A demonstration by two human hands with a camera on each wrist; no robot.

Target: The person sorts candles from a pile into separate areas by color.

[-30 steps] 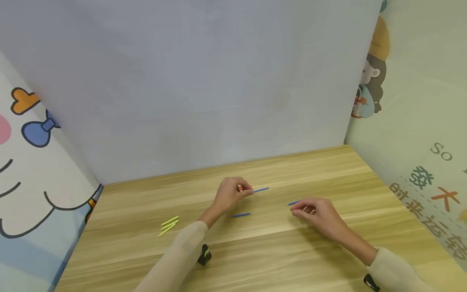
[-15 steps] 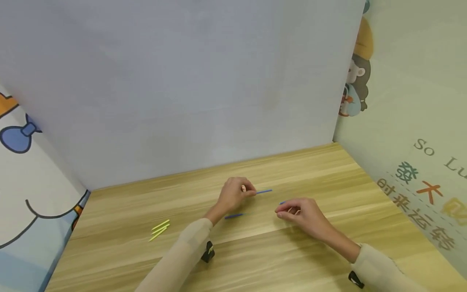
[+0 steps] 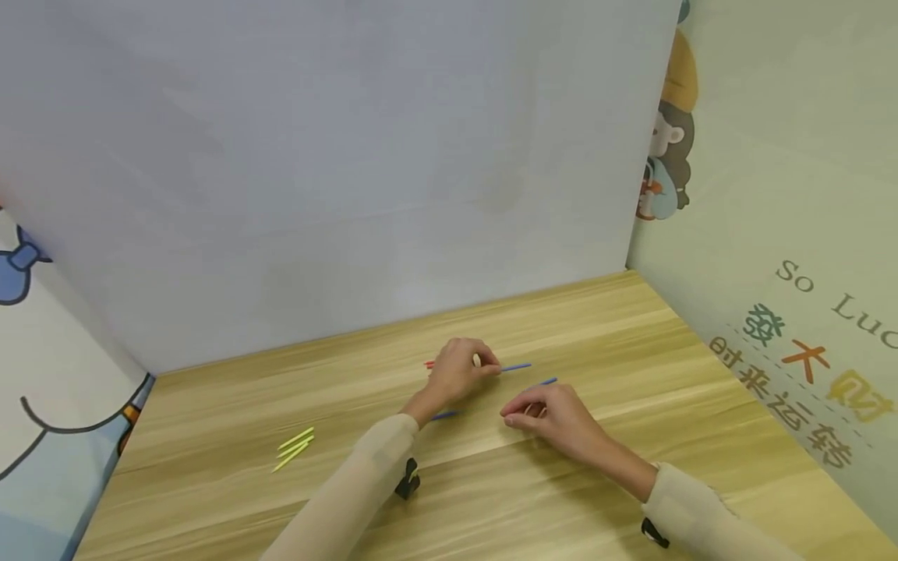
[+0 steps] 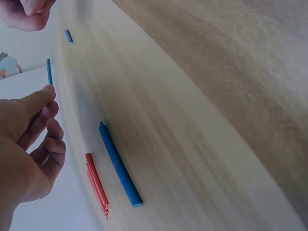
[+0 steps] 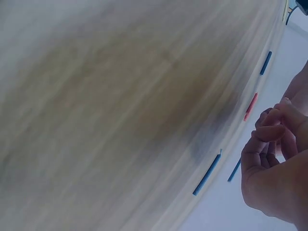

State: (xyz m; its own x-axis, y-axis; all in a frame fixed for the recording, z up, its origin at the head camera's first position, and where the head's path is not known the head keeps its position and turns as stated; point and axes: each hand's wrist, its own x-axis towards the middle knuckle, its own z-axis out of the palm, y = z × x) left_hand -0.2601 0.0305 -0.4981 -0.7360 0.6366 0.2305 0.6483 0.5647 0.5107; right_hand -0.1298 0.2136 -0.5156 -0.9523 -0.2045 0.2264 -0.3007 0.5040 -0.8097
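My left hand (image 3: 459, 370) pinches a thin blue candle (image 3: 517, 366) between thumb and forefinger. That candle (image 4: 49, 72) points away from the fingertips in the left wrist view, above the table. My right hand (image 3: 550, 417) hovers with fingers loosely bent and nothing visible in its grasp. Just behind it, a second blue candle (image 3: 549, 381) lies on the wood, partly hidden by the knuckles. A third blue candle (image 4: 120, 166) lies below my left hand. Beside it is a small bundle of red candles (image 4: 96, 185), mostly covered by the left hand in the head view.
Several yellow candles (image 3: 295, 448) lie loosely together on the left of the wood-grain table (image 3: 210, 421). A pale grey wall (image 3: 351, 179) rises at the table's back edge. Printed panels, one with a cartoon on the left and one with lettering (image 3: 807, 362) on the right, flank it.
The head view has turned to the right. My right hand has moved left, away from the candle behind it. My left hand, still pinching its candle, has shifted right, uncovering some red ends.
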